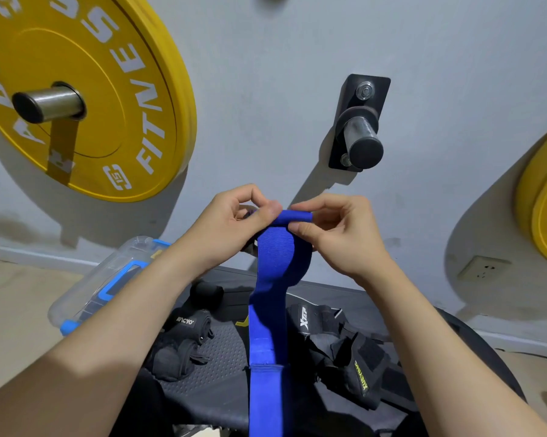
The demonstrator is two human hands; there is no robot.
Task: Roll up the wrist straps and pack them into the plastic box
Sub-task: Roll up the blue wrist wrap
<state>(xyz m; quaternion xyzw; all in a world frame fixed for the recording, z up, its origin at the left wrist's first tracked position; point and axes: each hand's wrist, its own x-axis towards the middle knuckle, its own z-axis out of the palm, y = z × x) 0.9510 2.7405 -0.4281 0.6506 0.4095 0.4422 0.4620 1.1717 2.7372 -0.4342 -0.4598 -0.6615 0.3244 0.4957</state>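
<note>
A long blue wrist strap (270, 298) hangs down the middle of the head view, its top end turned into a small roll. My left hand (234, 227) pinches the roll's left end between thumb and fingers. My right hand (335, 231) pinches its right end. Below, on a black bench pad (221, 383), lie several black wrist straps (357, 351), one rolled black strap (206, 293) among them. The clear plastic box (108, 279) with blue latches lies tilted at the pad's left, partly behind my left forearm.
A yellow weight plate (86, 89) hangs on a wall peg at upper left. A bare steel peg (360, 134) on a black bracket juts from the wall above my hands. Another yellow plate (546, 200) is at the right edge. A wall socket (483, 268) sits low right.
</note>
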